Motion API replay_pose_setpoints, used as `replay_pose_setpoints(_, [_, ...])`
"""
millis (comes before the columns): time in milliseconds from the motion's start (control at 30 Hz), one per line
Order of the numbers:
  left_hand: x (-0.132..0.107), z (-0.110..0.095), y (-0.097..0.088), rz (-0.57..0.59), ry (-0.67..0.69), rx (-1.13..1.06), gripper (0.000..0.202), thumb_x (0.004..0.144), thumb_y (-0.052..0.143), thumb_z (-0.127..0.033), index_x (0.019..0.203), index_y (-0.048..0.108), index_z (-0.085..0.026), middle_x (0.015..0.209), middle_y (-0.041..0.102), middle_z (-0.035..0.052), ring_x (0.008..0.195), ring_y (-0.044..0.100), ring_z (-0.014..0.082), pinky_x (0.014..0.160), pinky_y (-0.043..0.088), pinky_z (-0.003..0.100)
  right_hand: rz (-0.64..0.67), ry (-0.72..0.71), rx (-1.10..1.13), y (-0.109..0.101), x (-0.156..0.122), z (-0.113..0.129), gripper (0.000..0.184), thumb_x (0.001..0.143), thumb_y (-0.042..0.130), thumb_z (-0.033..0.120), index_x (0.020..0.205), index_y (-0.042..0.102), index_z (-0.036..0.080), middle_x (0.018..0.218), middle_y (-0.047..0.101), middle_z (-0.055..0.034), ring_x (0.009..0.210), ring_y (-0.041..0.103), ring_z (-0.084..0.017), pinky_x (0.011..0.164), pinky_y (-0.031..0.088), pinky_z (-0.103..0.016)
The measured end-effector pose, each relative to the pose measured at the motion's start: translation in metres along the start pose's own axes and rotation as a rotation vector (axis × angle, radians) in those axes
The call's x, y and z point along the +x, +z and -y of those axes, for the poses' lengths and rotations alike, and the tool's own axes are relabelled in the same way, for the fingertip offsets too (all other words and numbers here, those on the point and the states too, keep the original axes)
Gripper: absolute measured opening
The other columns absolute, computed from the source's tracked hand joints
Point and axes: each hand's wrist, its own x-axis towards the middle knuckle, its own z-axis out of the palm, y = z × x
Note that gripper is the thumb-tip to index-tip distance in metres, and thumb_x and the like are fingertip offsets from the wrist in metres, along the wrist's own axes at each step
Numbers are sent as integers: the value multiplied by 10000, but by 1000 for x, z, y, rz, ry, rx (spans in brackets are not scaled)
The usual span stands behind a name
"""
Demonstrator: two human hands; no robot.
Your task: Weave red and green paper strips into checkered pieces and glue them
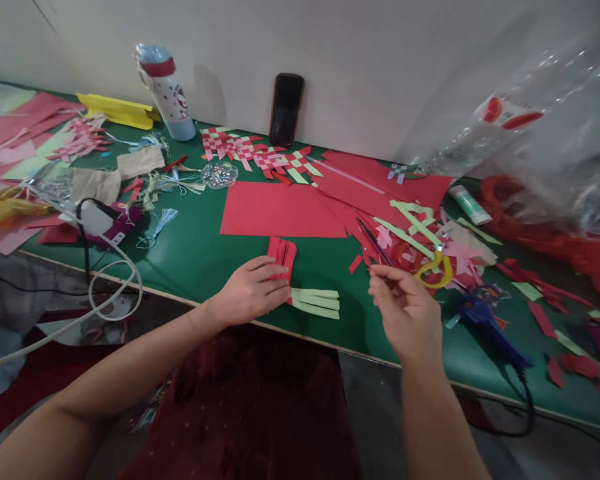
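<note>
My left hand [253, 290] lies flat, fingers stretched, on a small bundle of red paper strips [282, 253] near the green table's front edge [190, 260]. Pale green strips [315, 301] stick out to the right from under that hand. My right hand [405, 313] hovers above the table edge with thumb and fingers pinched together; whatever they hold is too thin to make out. Scissors with a yellow handle [433, 270] lie just beyond the right hand among paper scraps.
A large red paper sheet [283, 210] lies mid-table; woven red-and-white paper mats [255, 155] sit behind it. A bottle [165, 90] and a dark phone [286, 109] stand by the wall. A blue glue gun [485, 317] is at right, a white cable [110, 280] at left.
</note>
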Motion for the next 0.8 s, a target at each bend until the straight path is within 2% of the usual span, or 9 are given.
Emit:
replay_pose_setpoints(100, [-6, 0, 3, 15, 89, 121, 168, 982, 521, -200, 1016, 685, -202, 967, 756, -7, 1078, 644, 163, 1063, 430, 385, 58, -183, -169, 6, -22, 6, 171, 846, 675, 262, 1007, 726, 233, 996, 698, -49, 905, 616, -198, 822, 492, -369])
replay_pose_setpoints(200, [-6, 0, -1, 65, 120, 158, 175, 985, 508, -193, 1048, 671, -186, 999, 753, 0, 1117, 632, 171, 1083, 420, 405, 311, -559, -436, 19, -42, 14, 192, 898, 604, 186, 1059, 705, 219, 1037, 720, -52, 1014, 605, -233, 898, 469, -408])
replay_pose_setpoints(267, [-5, -1, -5, 111, 111, 155, 182, 984, 505, -201, 1071, 665, -186, 1022, 749, 7, 1159, 613, 176, 1120, 384, 423, 400, -661, -543, 27, -50, 16, 176, 917, 585, 174, 1046, 696, 221, 1052, 725, -38, 1050, 595, -246, 904, 449, -419])
replay_pose_setpoints(333, [-6, -3, -12, 175, 81, 134, 209, 976, 520, -259, 1124, 650, -188, 1089, 733, 24, 1231, 569, 203, 1166, 320, 473, 414, -672, -575, 30, -54, 15, 155, 930, 576, 183, 1023, 692, 226, 1057, 726, -29, 1060, 589, -246, 896, 436, -416])
replay_pose_setpoints(400, [-10, -7, -20, 242, 29, 85, 324, 951, 551, -372, 1211, 615, -190, 1203, 690, 49, 1299, 512, 246, 1188, 263, 533, 408, -661, -561, 29, -55, 12, 148, 935, 571, 184, 1013, 690, 226, 1059, 725, -30, 1061, 584, -238, 896, 432, -408])
replay_pose_setpoints(467, [-18, -13, -26, 253, -26, 37, 421, 924, 577, -443, 1256, 591, -184, 1293, 639, 72, 1321, 487, 273, 1186, 264, 552, 392, -652, -539, 24, -55, 11, 145, 929, 578, 170, 1012, 687, 219, 1053, 722, -39, 1068, 578, -235, 900, 432, -408])
replay_pose_setpoints(600, [-39, -25, -31, 202, -96, 35, 442, 928, 586, -421, 1277, 576, -150, 1278, 630, 109, 1263, 529, 265, 1148, 363, 508, 336, -665, -515, 21, -55, 12, 170, 903, 604, 131, 1045, 678, 188, 1037, 719, -63, 1069, 576, -236, 920, 448, -414])
replay_pose_setpoints(800, [-52, -31, -22, 227, -126, 62, 481, 957, 544, -427, 1325, 535, -117, 1264, 639, 105, 1188, 574, 234, 1147, 386, 476, 326, -706, -580, 39, -58, 21, 199, 923, 567, 152, 1089, 675, 166, 1078, 726, -71, 1095, 584, -260, 937, 453, -434])
